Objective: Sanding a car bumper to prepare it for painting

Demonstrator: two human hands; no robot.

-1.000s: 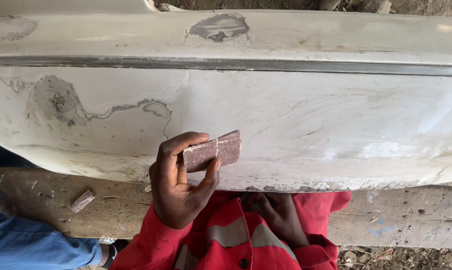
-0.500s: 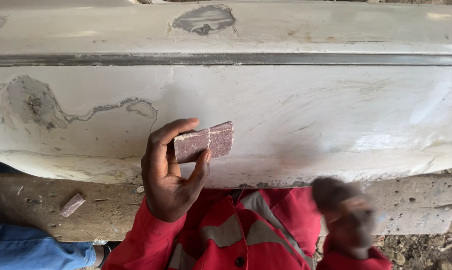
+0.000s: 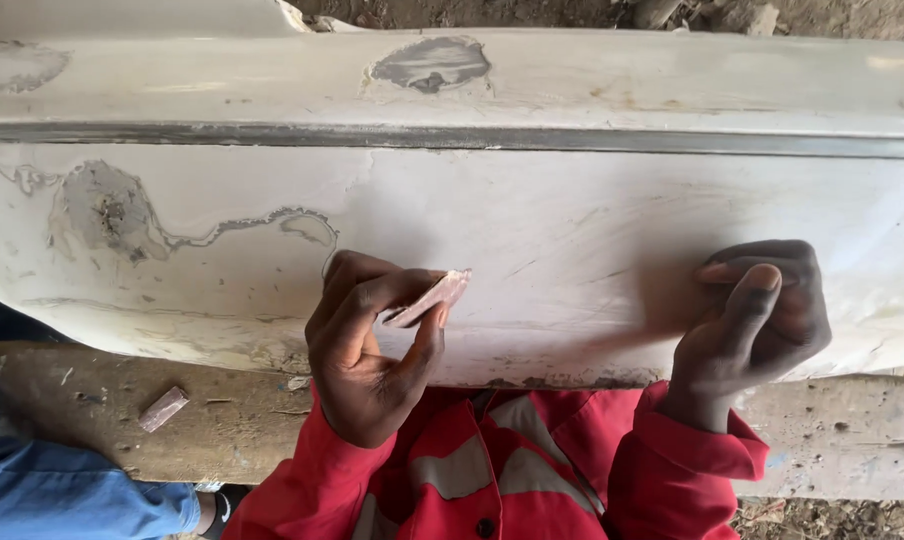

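Head view, sandpaper piece (image 3: 427, 298) pinched in left hand (image 3: 367, 360) fingers (image 3: 372, 295)

Matt, scuffed white panel (image 3: 572, 250) (grey filler patches (image 3: 102, 210)).

white panel (image 3: 572, 250) — ends cropped, fingertips (image 3: 732, 272) blurred

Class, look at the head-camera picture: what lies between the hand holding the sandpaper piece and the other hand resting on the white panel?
In the head view, only bare, scuffed white panel separates the left hand, pinching the sandpaper piece, from the right hand.
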